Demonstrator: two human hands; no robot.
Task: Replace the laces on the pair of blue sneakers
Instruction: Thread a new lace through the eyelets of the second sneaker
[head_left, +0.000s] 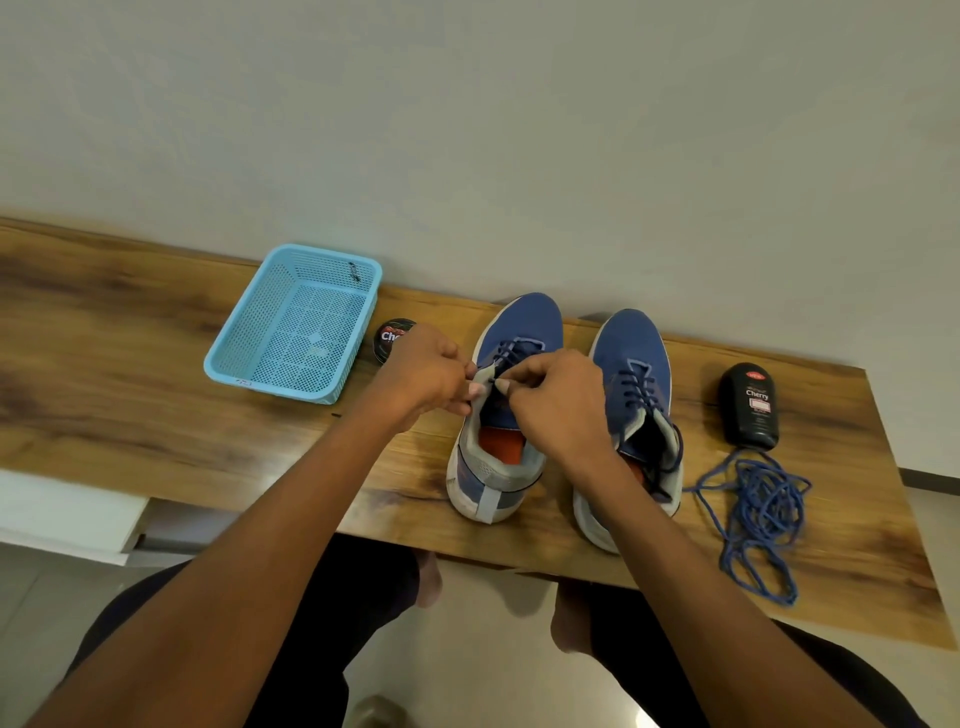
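Two blue sneakers stand side by side on the wooden bench (130, 395), toes toward the wall. The left sneaker (524, 322) has a dark navy lace (511, 353) through its lower eyelets. My left hand (423, 371) pinches the grey collar at the left top eyelet. My right hand (558, 402) pinches the end of the dark lace right at that eyelet. The right sneaker (631, 353) is laced in dark navy. A loose tangle of lighter blue laces (758, 514) lies on the bench to its right.
An empty light blue mesh basket (296, 322) sits at the back left. A round shoe-polish tin (392, 335) lies behind my left hand. A black polish bottle (748, 405) lies right of the sneakers. The bench's front edge runs above my knees.
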